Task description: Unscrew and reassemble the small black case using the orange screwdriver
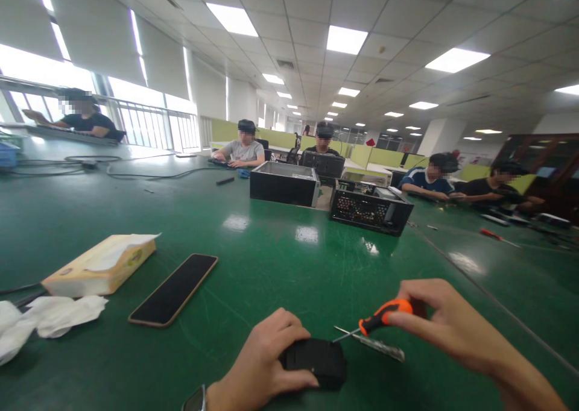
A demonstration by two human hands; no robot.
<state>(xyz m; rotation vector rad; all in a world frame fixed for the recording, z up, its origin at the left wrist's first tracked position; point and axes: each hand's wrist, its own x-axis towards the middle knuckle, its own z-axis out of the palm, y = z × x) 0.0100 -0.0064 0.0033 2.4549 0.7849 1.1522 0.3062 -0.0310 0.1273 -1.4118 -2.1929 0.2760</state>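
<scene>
My left hand (266,363) is closed over a small black box-shaped part (316,363) lying on the green table (280,266) near its front edge. My right hand (438,323) pinches the orange and black handle of a screwdriver (377,320). Its thin shaft slants down to the left and its tip meets the upper right edge of the black part. A flat metal strip (380,346) lies on the table just under the screwdriver.
A dark phone (174,288), a tissue box (102,264) and crumpled tissues (49,317) lie to the left. Two open computer cases (283,184) (368,207) stand mid-table. Several people sit along the far edges. A red-handled tool (495,236) lies at right.
</scene>
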